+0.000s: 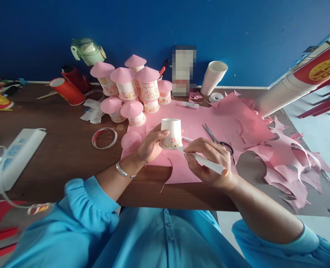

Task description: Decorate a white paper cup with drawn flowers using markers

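My left hand (150, 145) is closed around a white paper cup (171, 130), held with its narrower end up. Red flowers and green-brown leaves are drawn along the cup's lower edge. In my right hand (211, 158) is a white marker (206, 163), its tip at or very close to the cup's lower right side. Beneath both hands lies a sheet of pink paper (159, 158). Past my left hand stand several decorated cups with pink cone roofs (147, 74), some stacked. A pink paper disc or cone (131, 141) sits beside my left wrist.
Scissors (213, 136) lie right of the cup, near pink paper scraps (290, 167). A glue stick (187, 105), a stack of cups (213, 78) and a tape roll (216, 97) are behind. To the left are a ring of tape (104, 138) and a power strip (21, 156).
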The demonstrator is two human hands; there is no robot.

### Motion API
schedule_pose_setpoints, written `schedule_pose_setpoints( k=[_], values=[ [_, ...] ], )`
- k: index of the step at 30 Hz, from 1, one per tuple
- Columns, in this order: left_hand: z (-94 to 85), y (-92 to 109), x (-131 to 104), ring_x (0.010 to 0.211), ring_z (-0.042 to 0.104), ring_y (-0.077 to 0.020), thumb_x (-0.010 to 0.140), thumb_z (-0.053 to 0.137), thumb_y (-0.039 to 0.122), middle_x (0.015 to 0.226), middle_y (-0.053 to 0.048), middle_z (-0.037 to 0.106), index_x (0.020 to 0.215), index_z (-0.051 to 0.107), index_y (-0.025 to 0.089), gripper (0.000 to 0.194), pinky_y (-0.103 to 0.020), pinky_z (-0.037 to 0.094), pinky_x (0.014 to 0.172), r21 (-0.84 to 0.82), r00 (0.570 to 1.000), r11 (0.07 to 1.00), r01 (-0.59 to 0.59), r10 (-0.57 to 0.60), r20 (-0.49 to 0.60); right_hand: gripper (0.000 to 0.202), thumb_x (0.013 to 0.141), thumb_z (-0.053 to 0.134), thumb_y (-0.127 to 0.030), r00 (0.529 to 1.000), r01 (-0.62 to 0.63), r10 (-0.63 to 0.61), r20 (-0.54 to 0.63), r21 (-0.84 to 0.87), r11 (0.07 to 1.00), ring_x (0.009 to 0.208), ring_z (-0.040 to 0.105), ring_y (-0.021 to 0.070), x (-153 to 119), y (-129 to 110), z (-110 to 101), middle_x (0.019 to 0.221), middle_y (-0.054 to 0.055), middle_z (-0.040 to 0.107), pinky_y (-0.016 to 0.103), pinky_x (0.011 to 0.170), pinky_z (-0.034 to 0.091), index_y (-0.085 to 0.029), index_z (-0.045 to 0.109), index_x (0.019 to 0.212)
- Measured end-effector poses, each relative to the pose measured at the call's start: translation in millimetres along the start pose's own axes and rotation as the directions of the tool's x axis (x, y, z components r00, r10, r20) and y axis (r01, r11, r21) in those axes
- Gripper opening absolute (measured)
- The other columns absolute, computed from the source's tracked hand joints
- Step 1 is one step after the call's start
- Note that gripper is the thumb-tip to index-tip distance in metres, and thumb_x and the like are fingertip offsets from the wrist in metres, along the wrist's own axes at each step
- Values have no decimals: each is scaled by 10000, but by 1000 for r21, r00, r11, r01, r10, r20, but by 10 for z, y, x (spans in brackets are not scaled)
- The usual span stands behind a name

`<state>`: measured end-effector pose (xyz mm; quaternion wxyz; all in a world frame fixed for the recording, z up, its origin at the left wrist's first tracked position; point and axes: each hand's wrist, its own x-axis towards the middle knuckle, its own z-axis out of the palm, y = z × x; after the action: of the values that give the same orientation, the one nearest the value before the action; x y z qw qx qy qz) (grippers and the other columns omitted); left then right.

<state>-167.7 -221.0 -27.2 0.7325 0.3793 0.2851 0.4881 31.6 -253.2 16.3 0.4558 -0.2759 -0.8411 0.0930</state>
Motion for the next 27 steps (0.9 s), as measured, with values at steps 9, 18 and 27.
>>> schedule_pose_setpoints(
  k=[9, 18, 27],
  values=[
    [4, 3, -2, 1061, 713, -329, 806, 727, 443, 1059, -122, 782, 1270, 656, 174, 541, -404, 535, 842, 13, 1000, 1000, -4, 4, 1, 195, 884, 601, -49, 1000, 12, -12, 14, 10, 1000, 662, 695, 136, 6, -3, -2, 739, -24, 690, 245, 578, 531, -231, 616, 951],
    [-10, -11, 0, 1068, 715, -327, 810, 728, 434, 1145, -132, 778, 1308, 651, 180, 565, -400, 539, 831, 18, 1000, 1000, -12, 12, 3, 180, 874, 582, -55, 999, -28, 27, 28, 28, 999, 619, 653, 126, 13, -13, -6, 718, -25, 659, 242, 543, 495, -230, 598, 914],
    [-6, 37, 7, 1173, 697, -347, 793, 754, 442, 1120, -110, 780, 1241, 696, 180, 523, -483, 537, 998, -109, 998, 994, 26, -32, -54, 145, 913, 605, -107, 994, -83, 86, -71, 40, 996, 685, 709, 163, 11, -35, -82, 781, 5, 708, 300, 657, 619, -240, 645, 955]
  ],
)
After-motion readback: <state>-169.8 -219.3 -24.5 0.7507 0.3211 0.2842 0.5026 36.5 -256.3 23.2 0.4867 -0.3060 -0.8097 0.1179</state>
